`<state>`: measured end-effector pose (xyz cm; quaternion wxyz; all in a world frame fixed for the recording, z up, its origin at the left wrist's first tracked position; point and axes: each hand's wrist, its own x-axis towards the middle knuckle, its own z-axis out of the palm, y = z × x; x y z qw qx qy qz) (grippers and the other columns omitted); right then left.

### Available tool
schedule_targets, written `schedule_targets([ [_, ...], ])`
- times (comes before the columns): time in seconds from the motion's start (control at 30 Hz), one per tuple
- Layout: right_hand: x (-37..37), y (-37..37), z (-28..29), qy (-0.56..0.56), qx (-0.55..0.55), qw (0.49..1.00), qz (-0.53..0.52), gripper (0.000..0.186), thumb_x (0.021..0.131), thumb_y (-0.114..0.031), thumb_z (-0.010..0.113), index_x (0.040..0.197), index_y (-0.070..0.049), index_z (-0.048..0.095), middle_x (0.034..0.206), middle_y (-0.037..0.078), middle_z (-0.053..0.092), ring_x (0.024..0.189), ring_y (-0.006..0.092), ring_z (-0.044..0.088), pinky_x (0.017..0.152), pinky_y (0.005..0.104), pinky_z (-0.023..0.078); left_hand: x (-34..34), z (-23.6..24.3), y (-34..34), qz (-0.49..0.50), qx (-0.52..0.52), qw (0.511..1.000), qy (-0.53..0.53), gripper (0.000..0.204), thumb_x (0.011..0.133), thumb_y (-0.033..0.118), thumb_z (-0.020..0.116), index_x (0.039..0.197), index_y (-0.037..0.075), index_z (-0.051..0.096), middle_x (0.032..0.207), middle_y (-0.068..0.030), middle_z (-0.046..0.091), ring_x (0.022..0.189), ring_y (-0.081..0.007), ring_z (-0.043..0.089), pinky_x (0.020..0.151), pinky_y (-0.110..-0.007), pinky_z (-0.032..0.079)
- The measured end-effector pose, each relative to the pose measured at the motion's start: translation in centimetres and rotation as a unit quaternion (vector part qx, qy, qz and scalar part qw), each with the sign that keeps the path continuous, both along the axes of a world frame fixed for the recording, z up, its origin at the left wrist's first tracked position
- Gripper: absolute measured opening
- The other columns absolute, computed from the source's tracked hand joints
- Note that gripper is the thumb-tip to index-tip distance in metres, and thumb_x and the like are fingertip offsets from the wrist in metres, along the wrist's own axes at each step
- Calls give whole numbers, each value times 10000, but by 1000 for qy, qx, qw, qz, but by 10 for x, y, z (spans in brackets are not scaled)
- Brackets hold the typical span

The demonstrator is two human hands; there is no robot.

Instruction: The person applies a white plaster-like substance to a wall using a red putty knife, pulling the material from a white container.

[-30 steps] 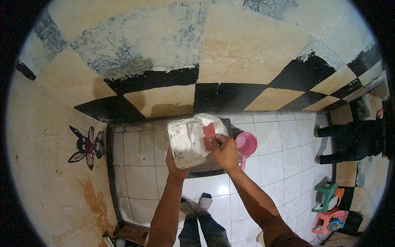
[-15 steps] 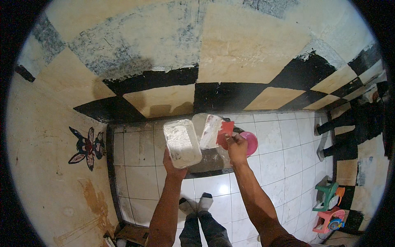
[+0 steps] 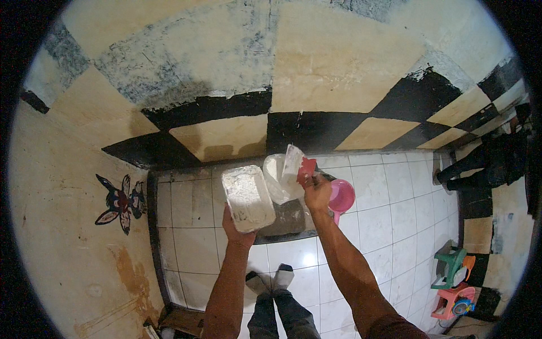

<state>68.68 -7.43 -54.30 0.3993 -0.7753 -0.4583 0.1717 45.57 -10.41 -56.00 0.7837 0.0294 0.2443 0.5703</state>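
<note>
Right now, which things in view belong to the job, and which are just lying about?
In the job:
- white-smeared tray in left hand
- red scraper in right hand
- white bag, probably
- pink dipper, possibly

Apparently just lying about:
- green stool
- pink stool

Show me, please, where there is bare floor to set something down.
Bare tiles lie between the pink dipper and green stool, and between the left wall and the tray. It is crowded around the white bag and scraper.
</note>
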Motion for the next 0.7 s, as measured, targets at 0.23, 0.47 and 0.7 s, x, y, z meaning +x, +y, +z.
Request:
schedule_targets([
  [0.23,-10,-18,21,285,91,953,-48,182,887,-149,627,850,19,690,738,111,705,668,147,636,601,331,487,3,0,2,5,-73,996,-47,544,985,503,376,1385,148,471,1338,-81,546,1223,-307,531,1025,-503,434],
  [0.47,-42,-36,70,-8,-47,991,126,207,836,-159,641,931,13,707,701,154,685,603,221,650,582,358,490,19,-7,5,3,-47,996,-82,517,973,441,431,1363,106,488,1311,-115,564,1192,-330,554,1024,-514,447],
  [0.7,-14,-34,55,126,-112,973,160,283,896,-274,609,985,-26,713,802,205,695,772,375,691,728,426,534,29,-10,1,-39,-58,995,-67,522,979,439,425,1378,105,467,1335,-118,542,1210,-325,537,1039,-516,434],
])
